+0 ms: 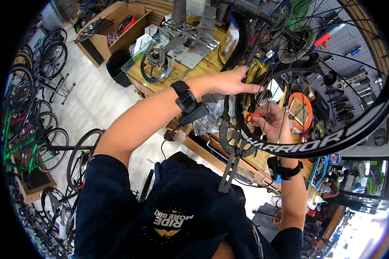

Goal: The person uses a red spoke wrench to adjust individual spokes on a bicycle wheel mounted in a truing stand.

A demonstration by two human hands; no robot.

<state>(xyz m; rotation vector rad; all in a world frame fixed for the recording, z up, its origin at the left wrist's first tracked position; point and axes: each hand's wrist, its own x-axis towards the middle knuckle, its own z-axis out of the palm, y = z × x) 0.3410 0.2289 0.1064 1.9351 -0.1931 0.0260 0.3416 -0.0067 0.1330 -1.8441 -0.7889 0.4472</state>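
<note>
A black bicycle wheel (333, 150) with white lettering on its rim stands tilted before me, its thin dark spokes crossing the view. My left hand (229, 82) reaches over from the left and closes around the wheel's left side; its thumb lies across the rim and some fingers are hidden behind. Inside the wheel, near the lower left of the rim, my right hand (271, 122) pinches a small red spoke wrench (252, 116) among the spokes. The rim partly covers that hand. Below the rim stick out the metal arms of a truing stand (231, 168).
A wooden workbench (183, 71) bears metal stand parts, plastic bags (209, 118) and an orange round dish (300, 112). Tools hang on a grey pegboard (341, 39) behind the wheel. An open wooden box (116, 26) and several parked bicycles (34, 146) are at left.
</note>
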